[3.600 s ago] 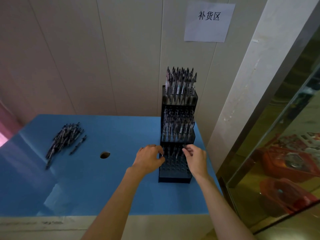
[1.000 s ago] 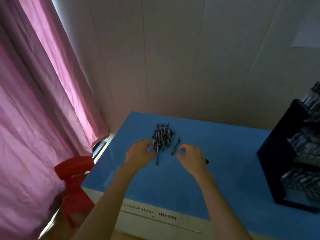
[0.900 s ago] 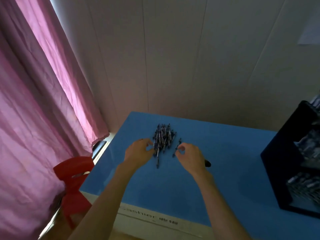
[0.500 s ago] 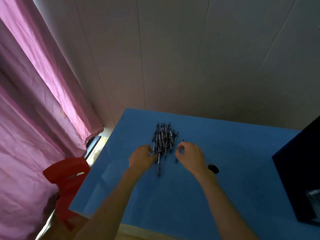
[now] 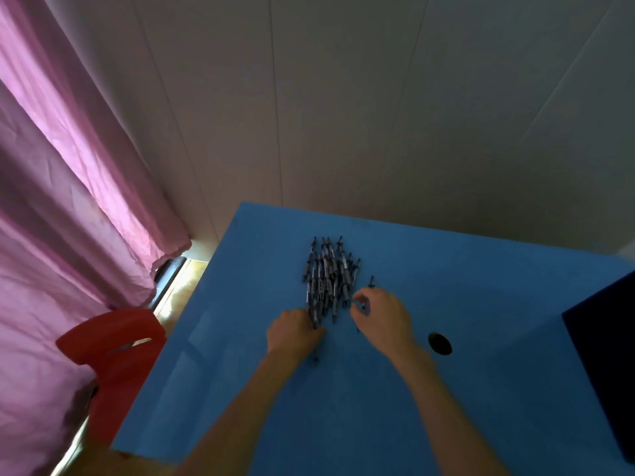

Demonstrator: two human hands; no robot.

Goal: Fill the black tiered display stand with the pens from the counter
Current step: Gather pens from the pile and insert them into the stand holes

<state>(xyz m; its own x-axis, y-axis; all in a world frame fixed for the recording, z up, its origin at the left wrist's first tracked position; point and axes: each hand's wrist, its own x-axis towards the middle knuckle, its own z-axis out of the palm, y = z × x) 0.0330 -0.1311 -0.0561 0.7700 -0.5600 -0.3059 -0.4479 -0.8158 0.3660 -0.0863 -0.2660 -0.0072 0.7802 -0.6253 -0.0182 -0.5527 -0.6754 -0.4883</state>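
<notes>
A: State the work surface and its edges.

B: The blue counter (image 5: 481, 389) fills the lower right. Its left edge runs diagonally beside the pink curtain (image 5: 68, 183); its far edge meets the panelled wall (image 5: 343, 97). A red chair (image 5: 113, 355) stands just off the left edge. Bare blue surface lies open between my arms and toward the right.

A: Location of the stand?

B: Only 1 dark corner of the black tiered display stand (image 5: 604, 365) shows, at the right frame edge, well apart from the pens.

A: Location of the pens?

B: The pile of pens (image 5: 328, 280) lies on the counter near the far edge, left of a round hole (image 5: 439, 343) in the surface.

A: Condition of the hands?

B: My left hand (image 5: 293, 333) sits at the pile's near end, fingers curled round at least 1 pen; a tip shows below the hand. My right hand (image 5: 381, 316), just right of the pile, pinches 1 separate single pen (image 5: 370, 280) between thumb and fingers.
</notes>
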